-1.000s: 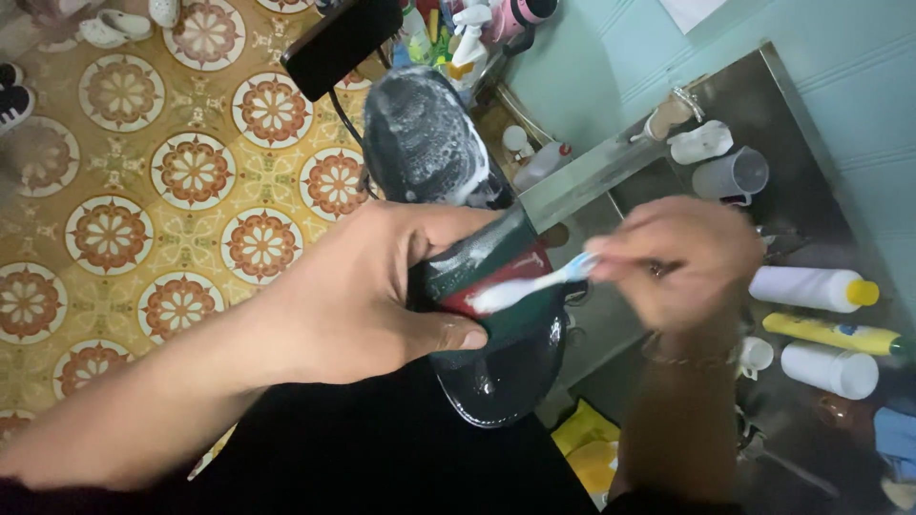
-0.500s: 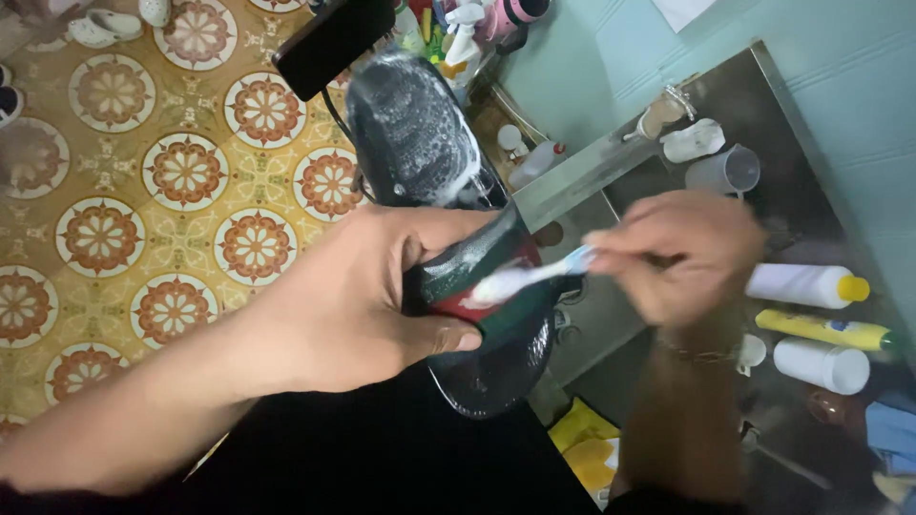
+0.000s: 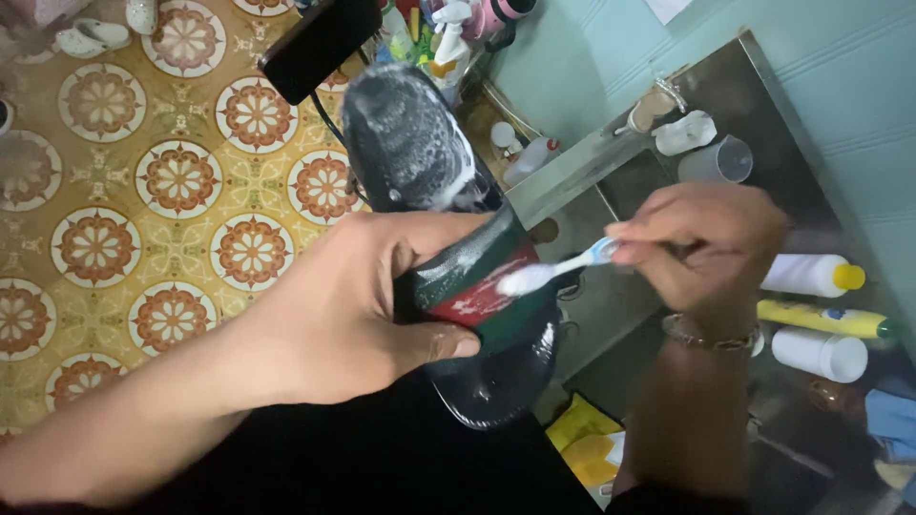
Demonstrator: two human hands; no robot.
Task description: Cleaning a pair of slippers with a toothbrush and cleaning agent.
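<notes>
The left hand point(image 3: 358, 305) wraps around the middle of a black rubber slide sandal point(image 3: 448, 238), fingers over the top and thumb pressed against the strap, holding it in the air above the patterned floor; the sandal's footbed is pebbled and glossy, filmed with white soap foam toward its far end; its broad strap carries green and red bands, wet and flecked with suds. The right hand point(image 3: 706, 248) is closed around the handle of a toothbrush point(image 3: 558, 269), white and pale blue, whose foamy bristle head lies against the red band of the strap; a beaded bracelet point(image 3: 711, 334) sits on that wrist. Beneath the right arm runs a dull steel sink counter point(image 3: 582, 167); on it stand a translucent plastic cup point(image 3: 720, 160), a white bottle with a yellow cap point(image 3: 811, 275), a slim yellow tube point(image 3: 825, 319) and a white jar point(image 3: 819, 351), all well apart from the sandal. The floor tiles point(image 3: 124, 219) are ochre with round red-and-white rosettes.
</notes>
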